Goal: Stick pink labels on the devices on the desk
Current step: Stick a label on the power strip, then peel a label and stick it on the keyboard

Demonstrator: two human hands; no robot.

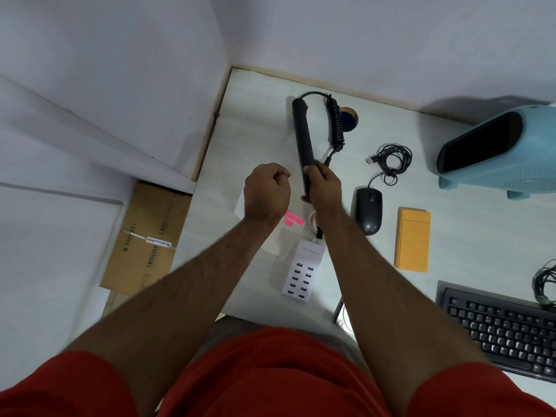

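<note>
While right hand (323,183) grips the wand (304,139), left fingers (278,176) curl (pink labels (293,219) underneath).

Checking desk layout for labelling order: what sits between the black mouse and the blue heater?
Head view: a coiled black USB cable lies on the white desk between the black mouse and the pale-blue heater; otherwise bare desktop.

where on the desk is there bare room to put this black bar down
Bare desk lies left of the black bar, toward the wall corner, and between mouse cable and heater. Crowded around the pink labels and USB charger.
</note>
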